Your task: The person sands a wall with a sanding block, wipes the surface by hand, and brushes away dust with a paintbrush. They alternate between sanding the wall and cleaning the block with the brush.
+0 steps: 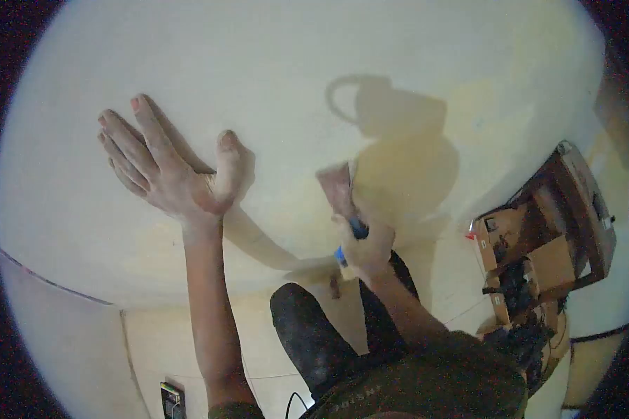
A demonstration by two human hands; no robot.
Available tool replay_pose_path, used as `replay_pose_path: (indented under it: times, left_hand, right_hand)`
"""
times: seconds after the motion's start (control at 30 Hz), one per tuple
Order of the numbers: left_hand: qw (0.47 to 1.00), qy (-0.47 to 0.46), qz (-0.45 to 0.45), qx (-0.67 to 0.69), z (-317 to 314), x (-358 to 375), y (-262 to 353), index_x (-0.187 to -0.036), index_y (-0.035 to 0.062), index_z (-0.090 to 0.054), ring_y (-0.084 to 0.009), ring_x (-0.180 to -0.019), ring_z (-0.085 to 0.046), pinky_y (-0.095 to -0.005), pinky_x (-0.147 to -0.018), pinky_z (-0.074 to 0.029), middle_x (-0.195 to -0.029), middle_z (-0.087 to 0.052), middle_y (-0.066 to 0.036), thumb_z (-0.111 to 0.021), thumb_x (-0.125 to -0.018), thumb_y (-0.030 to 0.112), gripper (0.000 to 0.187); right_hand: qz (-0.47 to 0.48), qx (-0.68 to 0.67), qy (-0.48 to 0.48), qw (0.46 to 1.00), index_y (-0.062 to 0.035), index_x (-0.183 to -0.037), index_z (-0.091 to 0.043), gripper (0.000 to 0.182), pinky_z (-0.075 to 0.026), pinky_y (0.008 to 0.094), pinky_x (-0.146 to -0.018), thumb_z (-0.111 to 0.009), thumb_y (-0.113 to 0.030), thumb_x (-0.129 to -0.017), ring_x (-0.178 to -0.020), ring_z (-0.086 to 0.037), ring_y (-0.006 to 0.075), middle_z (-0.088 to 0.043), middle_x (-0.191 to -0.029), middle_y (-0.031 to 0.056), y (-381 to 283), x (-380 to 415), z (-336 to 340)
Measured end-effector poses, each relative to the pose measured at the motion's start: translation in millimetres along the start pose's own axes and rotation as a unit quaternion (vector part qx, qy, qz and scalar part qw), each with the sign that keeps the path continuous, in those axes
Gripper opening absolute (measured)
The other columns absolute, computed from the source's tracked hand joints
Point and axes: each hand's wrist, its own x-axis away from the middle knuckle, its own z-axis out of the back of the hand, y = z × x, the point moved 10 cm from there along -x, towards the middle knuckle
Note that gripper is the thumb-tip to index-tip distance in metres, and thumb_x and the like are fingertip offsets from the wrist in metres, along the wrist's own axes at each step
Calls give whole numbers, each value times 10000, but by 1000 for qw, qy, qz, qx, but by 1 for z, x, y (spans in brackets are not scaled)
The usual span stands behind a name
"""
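We find one faint line of pale lettering on the dark garment (426, 384), below the right hand (363, 244). It is too blurred to read.

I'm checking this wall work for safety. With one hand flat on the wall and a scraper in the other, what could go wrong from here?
1. The right hand works the scraper close to the left hand, whose fingers lie spread flat on the wall; a slip sideways could nick them.
2. The wooden box of clutter sits on the floor close behind; stepping back could mean tripping.
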Motion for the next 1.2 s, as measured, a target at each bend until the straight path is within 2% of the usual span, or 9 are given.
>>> replay_pose_path:
  times: [0.1, 0.17, 0.33, 0.5, 0.63, 0.73, 0.83, 1.03, 1.2]
  left_hand:
    - [1000, -5, -4, -4, 5, -2, -1, -1622, 108, -353, -432, -1567, -198, -581, -1253, -161, -1690, -245, -229, -575, -874, 701, 980]
    - [1000, -7, -13, 0, 4, -8, -2, -1606, 48, -367, -464, -1552, -217, -567, -1252, -146, -1674, -265, -265, -590, -909, 641, 941]
    - [1000, 3, -13, -7, -2, -10, -14, -1620, 113, -364, -423, -1568, -205, -590, -1249, -176, -1692, -243, -229, -571, -869, 708, 981]
    - [1000, -5, -17, -6, -7, -7, -11, -1616, 104, -371, -445, -1556, -225, -601, -1243, -184, -1689, -245, -238, -583, -867, 687, 972]
    - [1000, 2, -27, -10, -7, -8, -12, -1616, 99, -372, -459, -1548, -236, -603, -1239, -193, -1680, -256, -252, -603, -854, 668, 979]
    - [1000, 3, -15, -10, -5, 0, -12, -1614, 93, -372, -461, -1548, -234, -605, -1238, -195, -1674, -263, -263, -601, -853, 660, 976]
    - [1000, 0, -9, -5, -5, 10, -15, -1610, 85, -376, -462, -1551, -227, -611, -1238, -185, -1670, -264, -267, -578, -863, 671, 971]
    - [1000, 8, 3, 2, -2, 19, -30, -1594, 53, -390, -461, -1556, -208, -621, -1242, -160, -1669, -260, -271, -534, -886, 679, 956]
    - [1000, -17, 7, -10, 6, 19, -36, -1597, 37, -372, -451, -1570, -168, -618, -1247, -144, -1678, -233, -268, -512, -904, 670, 949]
  right_hand:
    - [6, -37, 9, 999, -72, -1368, -650, 534, -563, 481, -802, -775, -323, -914, -873, -748, 387, -758, -993, 200, -7, 5, -6]
    - [-54, -6, -46, 997, -78, -1364, -655, 548, -571, 475, -814, -795, -326, -896, -912, -746, 390, -752, -1074, 204, -25, -22, -8]
    - [31, 21, 5, 999, -87, -1339, -669, 559, -572, 452, -718, -841, -310, -855, -849, -747, 370, -755, -1019, 198, -26, 7, -23]
    - [-2, -85, 0, 996, -99, -1325, -679, 549, -575, 443, -732, -856, -293, -843, -869, -749, 363, -748, -1067, 203, -44, -31, -21]
    - [0, 6, -36, 999, -94, -1299, -689, 531, -575, 442, -737, -860, -296, -839, -865, -746, 359, -747, -1059, 193, -27, 4, -32]
    - [39, 13, -24, 999, -21, -1210, -704, 433, -582, 412, -817, -855, -173, -834, -894, -748, 303, -744, -990, 187, -35, 0, -27]
    - [44, -41, -16, 998, -105, -1269, -700, 499, -572, 442, -790, -859, -292, -835, -883, -732, 357, -744, -997, 160, -47, -20, -30]
    - [138, -11, -6, 990, -126, -1287, -687, 529, -575, 450, -724, -866, -281, -813, -837, -735, 338, -748, -974, 135, -48, 20, -46]
    - [81, -48, -19, 995, -69, -1245, -697, 492, -581, 422, -739, -868, -259, -824, -864, -747, 338, -750, -1000, 176, -55, 11, -51]
